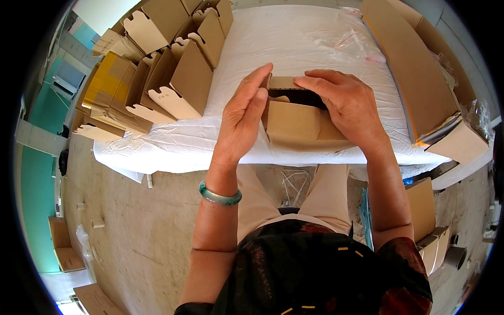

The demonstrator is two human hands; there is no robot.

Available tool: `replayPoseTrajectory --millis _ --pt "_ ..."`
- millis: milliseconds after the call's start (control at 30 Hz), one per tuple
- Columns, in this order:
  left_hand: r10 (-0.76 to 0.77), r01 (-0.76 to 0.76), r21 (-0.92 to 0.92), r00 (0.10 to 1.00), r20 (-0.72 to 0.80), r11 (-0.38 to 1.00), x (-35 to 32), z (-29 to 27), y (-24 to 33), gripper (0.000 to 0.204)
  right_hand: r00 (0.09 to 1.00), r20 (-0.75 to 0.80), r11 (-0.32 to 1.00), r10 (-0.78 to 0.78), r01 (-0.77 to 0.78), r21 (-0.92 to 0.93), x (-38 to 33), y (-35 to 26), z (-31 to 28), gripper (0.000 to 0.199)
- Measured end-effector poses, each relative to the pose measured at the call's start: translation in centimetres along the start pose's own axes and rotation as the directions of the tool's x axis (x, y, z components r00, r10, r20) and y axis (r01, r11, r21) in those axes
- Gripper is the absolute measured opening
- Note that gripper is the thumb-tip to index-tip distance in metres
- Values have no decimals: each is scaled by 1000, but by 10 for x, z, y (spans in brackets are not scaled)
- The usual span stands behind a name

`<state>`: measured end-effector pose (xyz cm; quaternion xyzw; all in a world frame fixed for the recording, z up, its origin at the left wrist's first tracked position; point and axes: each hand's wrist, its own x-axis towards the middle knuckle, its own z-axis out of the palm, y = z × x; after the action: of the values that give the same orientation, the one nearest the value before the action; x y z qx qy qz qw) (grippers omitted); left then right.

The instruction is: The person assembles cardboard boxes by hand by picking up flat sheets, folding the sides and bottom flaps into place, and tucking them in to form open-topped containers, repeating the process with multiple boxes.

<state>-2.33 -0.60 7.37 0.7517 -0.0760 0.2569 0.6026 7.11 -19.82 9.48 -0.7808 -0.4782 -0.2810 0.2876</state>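
Note:
A small brown cardboard box (294,123) stands at the near edge of the white-covered table, its top partly open over a dark inside. A flap (286,82) is raised along its far side. My left hand (242,113) presses on the box's left side, fingers straight and together, thumb near the corner. A green bangle (219,194) circles that wrist. Over the right side curls my right hand (349,105), its fingers on the far flap and upper edge. The inside of the box is too dark to make out.
Several open cardboard boxes (191,76) stand in rows at the table's left, one with yellow tape (108,79). A large carton (415,68) lies along the right side. Clear plastic bags (349,44) rest on the white cover (262,31). More cardboard (422,205) stands below at right.

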Motion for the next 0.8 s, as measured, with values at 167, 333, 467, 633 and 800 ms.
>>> replayPoseTrajectory --millis 167,333,467,633,800 --pt "122 -120 149 992 -9 982 1 0 -3 33 1000 3 1000 -17 18 -18 0 -1 0 35" --pt "169 -160 328 986 1 931 2 -2 1 32 999 -9 999 -53 53 0 3 -1 1 34" --pt "144 -137 365 990 8 921 1 -7 4 31 998 5 998 -56 56 -5 4 -3 4 33" --pt "147 -136 343 989 -7 929 2 -8 1 30 998 15 998 -67 67 -14 5 -3 4 34" --pt "120 -102 311 992 -39 945 1 -6 0 30 997 33 997 -74 75 -30 5 -3 4 35"
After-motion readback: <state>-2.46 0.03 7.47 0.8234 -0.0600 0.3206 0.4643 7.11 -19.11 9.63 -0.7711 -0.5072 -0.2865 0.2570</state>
